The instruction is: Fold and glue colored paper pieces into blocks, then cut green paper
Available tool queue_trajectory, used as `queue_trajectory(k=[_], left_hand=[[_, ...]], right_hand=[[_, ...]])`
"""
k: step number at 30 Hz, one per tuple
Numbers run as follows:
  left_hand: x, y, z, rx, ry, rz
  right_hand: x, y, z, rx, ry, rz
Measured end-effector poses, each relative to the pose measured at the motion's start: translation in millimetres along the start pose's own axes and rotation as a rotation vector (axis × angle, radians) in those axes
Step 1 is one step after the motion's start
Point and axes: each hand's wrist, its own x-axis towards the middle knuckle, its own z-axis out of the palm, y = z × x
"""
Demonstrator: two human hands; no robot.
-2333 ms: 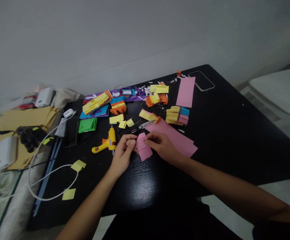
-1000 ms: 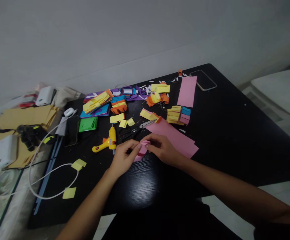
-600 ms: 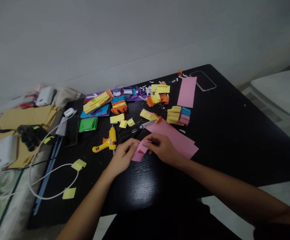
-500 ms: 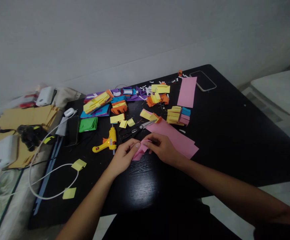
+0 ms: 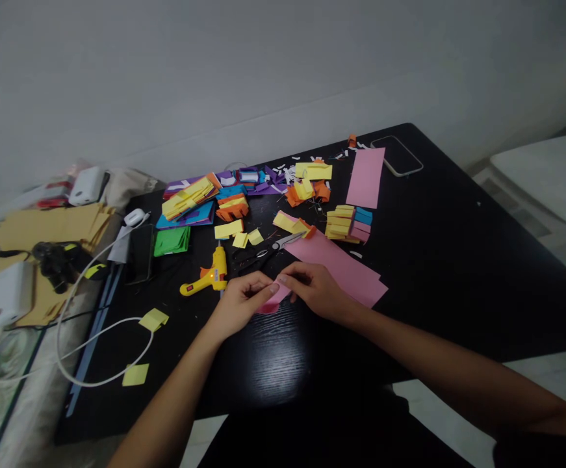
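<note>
A small folded piece of pink paper (image 5: pixel 273 301) is pinched between both hands, over the near middle of the black table. My left hand (image 5: pixel 242 300) is closed on its left side, thumb on top. On the right side my right hand (image 5: pixel 314 290) pinches it with thumb and fingers; part of the paper is hidden behind them. Larger pink sheets (image 5: pixel 344 266) lie flat beneath and beyond my right hand. Just past the hands rest scissors (image 5: pixel 268 252) with dark handles. To the left of my left hand lies a yellow glue gun (image 5: pixel 209 273).
Stacks of yellow strips (image 5: pixel 192 197), green paper (image 5: pixel 172 241) and scraps spread along the back. A pink sheet (image 5: pixel 366 177) and a phone (image 5: pixel 396 156) lie back right. A white cable (image 5: pixel 68 364) loops at the left, near yellow notes (image 5: pixel 135 375). A white stool (image 5: pixel 550 172) stands right.
The pink paper has turned flatter between my fingers, and the two thumbs have come closer together. My hands stay in nearly the same place.
</note>
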Motion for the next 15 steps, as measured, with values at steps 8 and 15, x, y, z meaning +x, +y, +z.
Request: queue_trajectory(k=[8,15], left_hand=[[-0.9,0.3,-3.2,0.032,-0.005,0.000],[-2.5,-3.0,-5.9,0.050,-0.026,-0.005]], right_hand=[[-0.7,0.8,1.8,0.032,0.005,0.022],[0.0,-1.1,1.1,0.071,-0.004,0.035]])
